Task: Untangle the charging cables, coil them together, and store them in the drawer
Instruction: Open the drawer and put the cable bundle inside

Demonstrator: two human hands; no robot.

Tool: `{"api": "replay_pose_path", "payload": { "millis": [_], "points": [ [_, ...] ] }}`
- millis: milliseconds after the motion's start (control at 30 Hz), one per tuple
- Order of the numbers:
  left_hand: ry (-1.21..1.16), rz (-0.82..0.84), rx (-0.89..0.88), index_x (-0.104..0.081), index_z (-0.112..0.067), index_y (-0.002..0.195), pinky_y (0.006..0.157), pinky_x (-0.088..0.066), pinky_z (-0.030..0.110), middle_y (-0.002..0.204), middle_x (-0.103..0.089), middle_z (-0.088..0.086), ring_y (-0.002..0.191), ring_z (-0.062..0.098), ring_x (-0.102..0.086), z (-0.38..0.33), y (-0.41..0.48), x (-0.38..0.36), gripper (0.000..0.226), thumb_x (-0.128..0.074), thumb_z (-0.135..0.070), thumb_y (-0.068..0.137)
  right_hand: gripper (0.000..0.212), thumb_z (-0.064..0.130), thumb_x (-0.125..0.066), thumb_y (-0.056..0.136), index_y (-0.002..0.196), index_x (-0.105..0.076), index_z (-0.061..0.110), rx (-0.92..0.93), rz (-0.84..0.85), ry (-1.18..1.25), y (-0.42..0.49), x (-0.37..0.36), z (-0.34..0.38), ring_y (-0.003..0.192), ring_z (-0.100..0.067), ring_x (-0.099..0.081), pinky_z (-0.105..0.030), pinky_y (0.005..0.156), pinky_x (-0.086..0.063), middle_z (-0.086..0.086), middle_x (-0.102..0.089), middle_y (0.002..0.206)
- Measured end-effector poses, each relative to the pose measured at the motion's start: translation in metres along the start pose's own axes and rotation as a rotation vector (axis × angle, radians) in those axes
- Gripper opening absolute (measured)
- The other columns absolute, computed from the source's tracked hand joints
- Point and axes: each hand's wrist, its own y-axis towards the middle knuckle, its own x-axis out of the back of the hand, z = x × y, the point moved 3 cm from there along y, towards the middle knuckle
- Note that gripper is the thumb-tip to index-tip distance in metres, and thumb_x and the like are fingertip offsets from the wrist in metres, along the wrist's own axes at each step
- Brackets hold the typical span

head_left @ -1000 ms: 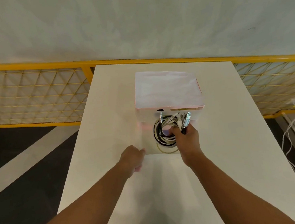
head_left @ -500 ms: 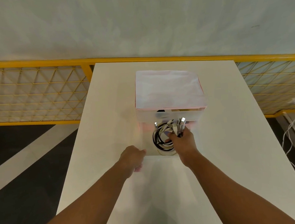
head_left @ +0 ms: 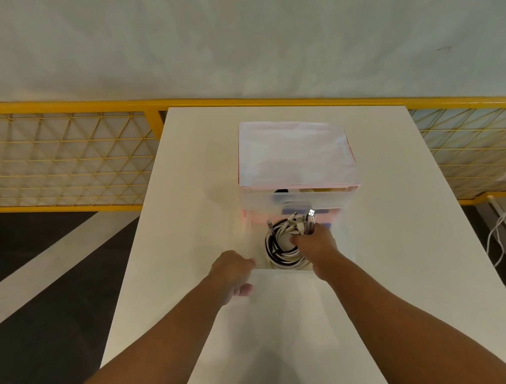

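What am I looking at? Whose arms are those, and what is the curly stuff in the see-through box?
The picture comes from a camera worn on a person's head, looking down, so the arms are that person's own. There is no machine here. A white table carries a small plastic drawer box. Its clear drawer is pulled out towards the person. The curly stuff is a bundle of charging cables, black and white, wound into a ring with the plugs poking up. The right hand grips the bundle inside the drawer. The left hand holds the drawer's front corner. Behind the table stands a yellow fence.
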Motion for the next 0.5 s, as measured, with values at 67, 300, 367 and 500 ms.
{"api": "replay_pose_path", "payload": {
  "millis": [67,300,367,500],
  "points": [
    [-0.039,0.011,0.008,-0.05,-0.005,0.088,0.073,-0.061,0.039,0.088,-0.056,0.016,0.066,0.029,-0.062,0.0,0.0,-0.002,0.019,-0.057,-0.018,0.099,0.014,0.01,-0.068,0.088,0.101,-0.066,0.013,0.018,-0.017,-0.078,-0.002,0.003,0.001,0.077,-0.015,-0.059,-0.023,0.056,-0.042,-0.006,-0.067,0.093],
    [-0.083,0.015,0.012,-0.046,-0.007,0.082,0.061,-0.059,0.034,0.091,-0.059,0.023,0.065,0.029,-0.061,-0.001,-0.002,-0.003,0.022,-0.055,-0.015,0.101,0.029,0.014,-0.077,0.08,0.101,-0.058,0.01,0.078,-0.04,-0.349,-0.007,0.01,0.002,0.081,-0.021,-0.06,-0.03,0.067,-0.052,-0.006,-0.062,0.092],
    [-0.089,0.017,0.014,-0.047,-0.006,0.083,0.061,-0.058,0.034,0.092,-0.059,0.023,0.067,0.03,-0.061,-0.001,-0.002,-0.003,0.021,-0.055,-0.015,0.101,0.04,0.019,-0.08,0.079,0.109,-0.056,0.008,0.102,-0.036,-0.367,-0.009,0.011,0.002,0.081,-0.02,-0.06,-0.027,0.062,-0.047,-0.006,-0.063,0.095],
    [-0.084,0.04,0.025,-0.052,0.001,0.1,0.052,-0.058,0.029,0.094,-0.059,0.024,0.065,0.027,-0.061,0.0,-0.001,-0.004,0.018,-0.055,-0.017,0.101,0.048,0.026,-0.08,0.078,0.117,-0.06,0.01,0.153,-0.012,-0.396,-0.013,0.015,0.003,0.087,-0.022,-0.063,-0.022,0.059,-0.046,-0.006,-0.067,0.101]
  ]
}}
